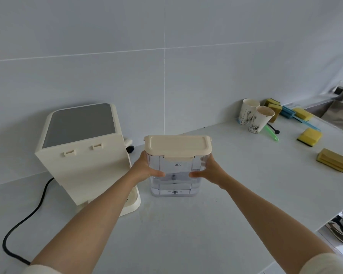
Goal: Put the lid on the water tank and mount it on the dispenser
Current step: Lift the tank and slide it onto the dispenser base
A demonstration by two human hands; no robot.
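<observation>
At centre of the white counter (186, 224), your left hand (145, 169) and right hand (210, 172) clamp opposite sides of the clear water tank (174, 175), thumbs pressed on its near face. Tank upright, base at or just above the counter; contact cannot be told. Cream lid (177, 145) seated on top, front latch down. Dispenser (81, 155) stands just to the left, apart from the tank, grey top panel, black power cord (26, 220) trailing leftward. Far right: two paper cups (255, 116) near the wall, several yellow sponges (309, 136) scattered beyond them.
</observation>
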